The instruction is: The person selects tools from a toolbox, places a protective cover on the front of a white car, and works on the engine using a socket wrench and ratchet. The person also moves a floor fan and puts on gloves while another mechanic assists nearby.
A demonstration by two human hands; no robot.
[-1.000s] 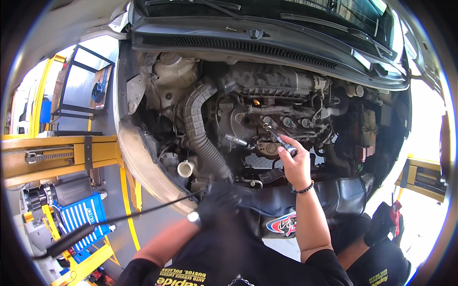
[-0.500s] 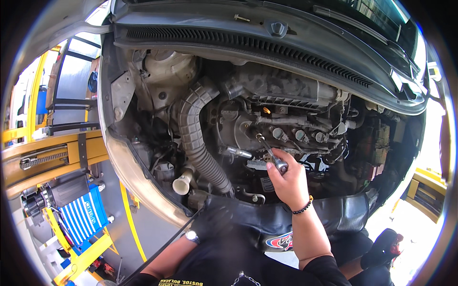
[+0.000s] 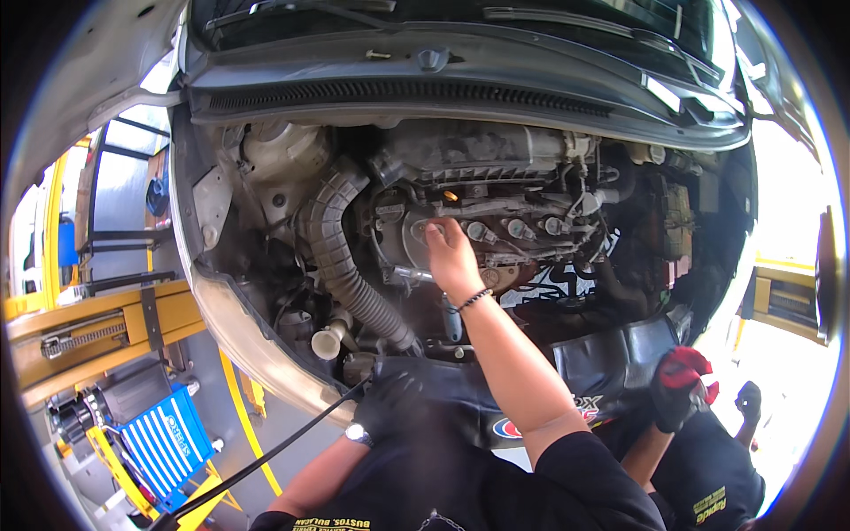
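Grey ribbed hose (image 3: 329, 234) curves left of the bare right hand (image 3: 453, 258); black cover (image 3: 615, 361) drapes behind. Its wrist partly hides a blue-grey tool handle (image 3: 452, 324) pointing backward, fore-and-aft. Fingers concealed, grip untellable, likewise for gloved left hand (image 3: 391, 398).

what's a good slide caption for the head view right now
Bare right hand over the engine, black-gloved left hand at the black fender cover.

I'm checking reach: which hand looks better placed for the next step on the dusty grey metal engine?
Probably the right: the bare right hand is over the engine, while the black-gloved left hand sits nearer the body, by the glossy black cover.
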